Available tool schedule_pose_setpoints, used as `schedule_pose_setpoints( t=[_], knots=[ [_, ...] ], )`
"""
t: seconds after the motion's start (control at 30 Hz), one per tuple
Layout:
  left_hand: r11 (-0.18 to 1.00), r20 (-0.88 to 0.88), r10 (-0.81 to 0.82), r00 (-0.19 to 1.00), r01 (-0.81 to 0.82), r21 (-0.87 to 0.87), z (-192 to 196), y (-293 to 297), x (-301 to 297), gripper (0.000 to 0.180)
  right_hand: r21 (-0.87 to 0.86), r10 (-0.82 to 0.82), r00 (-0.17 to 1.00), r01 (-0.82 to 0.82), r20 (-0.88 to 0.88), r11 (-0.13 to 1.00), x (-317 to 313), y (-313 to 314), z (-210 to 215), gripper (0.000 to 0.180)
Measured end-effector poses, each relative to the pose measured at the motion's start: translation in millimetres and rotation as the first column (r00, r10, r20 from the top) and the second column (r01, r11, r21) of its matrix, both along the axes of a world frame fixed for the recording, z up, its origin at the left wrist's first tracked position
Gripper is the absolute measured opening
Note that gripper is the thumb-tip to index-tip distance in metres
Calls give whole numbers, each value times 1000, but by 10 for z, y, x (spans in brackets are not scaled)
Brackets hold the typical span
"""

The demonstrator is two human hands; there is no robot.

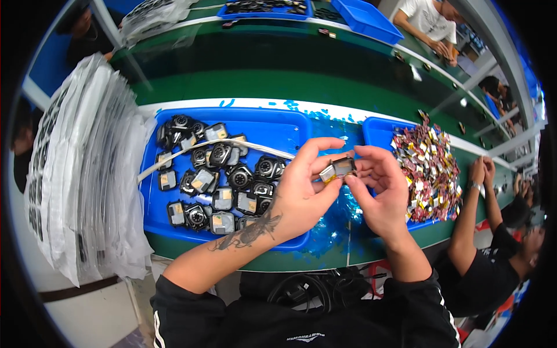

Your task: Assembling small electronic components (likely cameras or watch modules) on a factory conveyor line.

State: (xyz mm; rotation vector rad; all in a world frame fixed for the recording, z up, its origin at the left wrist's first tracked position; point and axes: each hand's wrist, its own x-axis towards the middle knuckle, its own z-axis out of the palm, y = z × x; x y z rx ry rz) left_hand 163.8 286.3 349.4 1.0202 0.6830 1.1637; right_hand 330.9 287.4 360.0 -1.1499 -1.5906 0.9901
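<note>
My left hand (301, 188) and my right hand (380, 188) meet over the green table, both pinching one small black module with a silver and yellow flat pack (337, 169) on it. The left thumb and forefinger grip its left end, the right fingers its right end. Just left of the hands lies a blue tray (152, 209) holding several black camera-like modules (220, 185). To the right, a second blue tray (377, 130) is heaped with small silver and red flat packs (429, 171).
A tall stack of clear plastic bags (87, 168) stands at the left. A white cable (191, 152) crosses the left tray. Bits of blue film (331, 223) litter the table edge. Another person's arms (470, 214) reach in at the right; more blue trays (365, 20) sit far back.
</note>
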Motion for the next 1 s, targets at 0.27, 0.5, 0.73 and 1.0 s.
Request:
schedule_pose_setpoints(
  t=[0.27,0.5,0.73,1.0],
  knots=[
    [665,-298,614,731,-274,695,-49,88,78,66,-46,40,974,-30,225,998,80,1800,41,45],
    [398,-317,619,719,61,915,-137,-22,121,62,-22,-80,834,110,546,994,64,2374,-497,40],
    [309,-307,573,760,147,940,-77,-69,157,52,330,-230,877,87,422,940,-40,2146,-277,25],
    [-154,17,559,829,83,985,-113,-184,81,59,89,348,593,-583,726,808,-1171,696,-137,31]
  ],
)
